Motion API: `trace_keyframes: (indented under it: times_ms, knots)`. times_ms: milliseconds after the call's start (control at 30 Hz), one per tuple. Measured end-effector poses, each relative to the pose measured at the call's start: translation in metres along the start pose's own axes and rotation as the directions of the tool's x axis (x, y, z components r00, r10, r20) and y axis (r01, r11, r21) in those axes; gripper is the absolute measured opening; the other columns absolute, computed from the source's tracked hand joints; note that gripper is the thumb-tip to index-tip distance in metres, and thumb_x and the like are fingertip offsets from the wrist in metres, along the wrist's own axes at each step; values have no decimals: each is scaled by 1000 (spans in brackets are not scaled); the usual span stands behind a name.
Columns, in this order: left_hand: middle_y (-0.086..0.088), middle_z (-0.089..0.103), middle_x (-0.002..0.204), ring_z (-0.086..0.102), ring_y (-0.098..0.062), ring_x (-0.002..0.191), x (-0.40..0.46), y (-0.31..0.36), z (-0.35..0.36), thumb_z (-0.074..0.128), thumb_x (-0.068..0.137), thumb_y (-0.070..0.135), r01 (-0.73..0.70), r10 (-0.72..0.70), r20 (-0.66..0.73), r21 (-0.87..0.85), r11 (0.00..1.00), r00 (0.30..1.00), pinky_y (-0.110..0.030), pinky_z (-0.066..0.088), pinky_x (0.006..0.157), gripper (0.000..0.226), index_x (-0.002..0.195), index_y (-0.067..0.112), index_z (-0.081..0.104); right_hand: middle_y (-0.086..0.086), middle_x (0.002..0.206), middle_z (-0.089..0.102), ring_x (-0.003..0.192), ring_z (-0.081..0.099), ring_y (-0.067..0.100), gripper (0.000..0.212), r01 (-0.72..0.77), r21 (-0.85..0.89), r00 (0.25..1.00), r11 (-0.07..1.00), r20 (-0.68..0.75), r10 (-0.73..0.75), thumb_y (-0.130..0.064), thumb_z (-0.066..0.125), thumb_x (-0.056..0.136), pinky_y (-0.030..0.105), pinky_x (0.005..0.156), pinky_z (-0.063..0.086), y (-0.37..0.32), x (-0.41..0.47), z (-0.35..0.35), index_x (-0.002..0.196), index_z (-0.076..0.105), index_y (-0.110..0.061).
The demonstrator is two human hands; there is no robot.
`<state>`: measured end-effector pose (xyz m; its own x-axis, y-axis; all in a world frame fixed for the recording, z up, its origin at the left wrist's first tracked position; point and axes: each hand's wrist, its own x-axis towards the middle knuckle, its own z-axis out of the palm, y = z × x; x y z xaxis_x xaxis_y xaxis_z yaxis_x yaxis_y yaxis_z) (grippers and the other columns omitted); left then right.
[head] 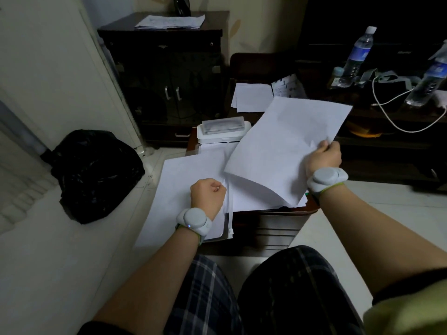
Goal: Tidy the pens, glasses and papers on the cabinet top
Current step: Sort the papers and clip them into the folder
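Seen from the head camera, looking down past checked shorts at a low dark cabinet top [285, 210] spread with white papers.

Right hand [323, 158], fingers curled, pinching the near right edge of a lifted sheaf of papers [285, 146], raised and tilted above the cabinet top, its near edge bowed. Left hand [208, 193], fist closed round the edge of a clear zip folder [228, 213] holding a large white sheet [179, 189], overhanging the cabinet's left edge. Grey wristbands on both wrists, the left one [193, 221] showing a small blue light.

White glasses case [221, 131] at the far left of the cabinet top, lid translucent, glasses dimly visible inside. No pens clearly made out.

Further loose sheets [251, 96] on a dark chair behind, beside a printed leaflet [289, 87], its text too small to read. More paper [169, 21] on the tall dark cupboard at the back.

Two water bottles [358, 54] with blue labels on the right-hand shelf, lettering illegible; white cable [387, 117] looping beside them. Black plastic bag [96, 170] on the floor, left, contents hidden.
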<state>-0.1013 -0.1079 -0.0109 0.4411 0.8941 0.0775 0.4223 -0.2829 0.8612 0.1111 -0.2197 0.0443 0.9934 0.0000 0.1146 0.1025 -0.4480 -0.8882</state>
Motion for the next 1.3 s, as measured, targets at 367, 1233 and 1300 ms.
trace_keyframes:
  times_ms: [367,1233,1300]
  knots:
    - [-24,61,63,60,-40,58,5,-9,3,59,79,6,-14,14,-95,-2,1000,995,-48,56,56,12,68,5,64,29,94,57,85,53,43,21,80,-38,994,996,74,-77,-21,32,101,33,65,27,37,-15,-9,88,40,-7]
    - [-23,60,59,59,-38,54,5,-17,16,59,80,4,-50,50,-98,-4,999,994,-47,55,56,16,67,-5,63,3,58,34,75,40,27,43,143,-160,890,977,452,-56,-15,43,97,31,67,26,59,-30,21,56,30,-12]
    - [-24,59,59,56,-35,51,4,-17,16,58,80,4,-61,62,-96,14,998,993,-48,55,56,18,66,-6,62,3,57,32,74,39,26,44,158,-167,882,973,467,-63,-14,43,97,31,65,25,60,-30,21,55,29,-12]
